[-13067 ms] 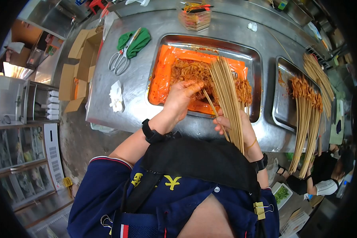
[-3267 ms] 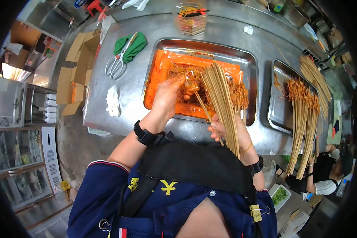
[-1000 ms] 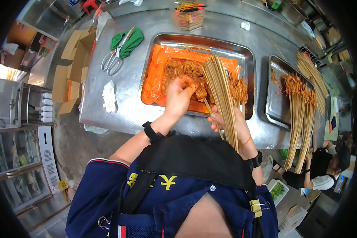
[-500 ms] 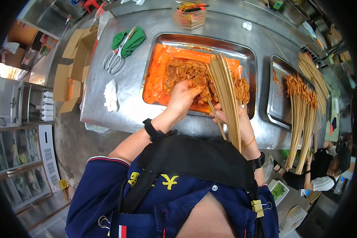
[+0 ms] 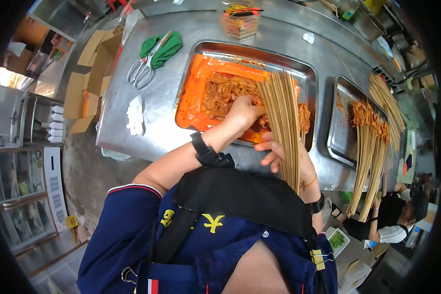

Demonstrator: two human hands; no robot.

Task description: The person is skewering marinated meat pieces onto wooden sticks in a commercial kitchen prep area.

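Observation:
My right hand (image 5: 278,153) holds a thick bundle of bamboo skewers (image 5: 285,132) upright, with some of its fingers stretched out to the left of it. My left hand (image 5: 244,113) is closed beside the bundle, over the tray; its fingertips are partly hidden, and I cannot make out what they grip. Under it, sauce-coated meat pieces (image 5: 225,95) lie on an orange plastic sheet (image 5: 193,88) in a metal tray (image 5: 306,68). Behind the bundle, to its right, more coated meat (image 5: 304,117) shows on skewers.
Right of my hands, a second tray (image 5: 334,132) carries loaded skewers (image 5: 365,142), handles jutting over the edge. Plain skewers (image 5: 384,98) lie beyond. Scissors (image 5: 144,71) on a green cloth (image 5: 167,51), a crumpled tissue (image 5: 135,116) and a plastic tub (image 5: 240,24) are on the table. A co-worker (image 5: 392,215) is at right.
My left hand has moved right, against the skewer bundle. My right fingers have spread, and the single skewer that stood between my hands no longer shows there.

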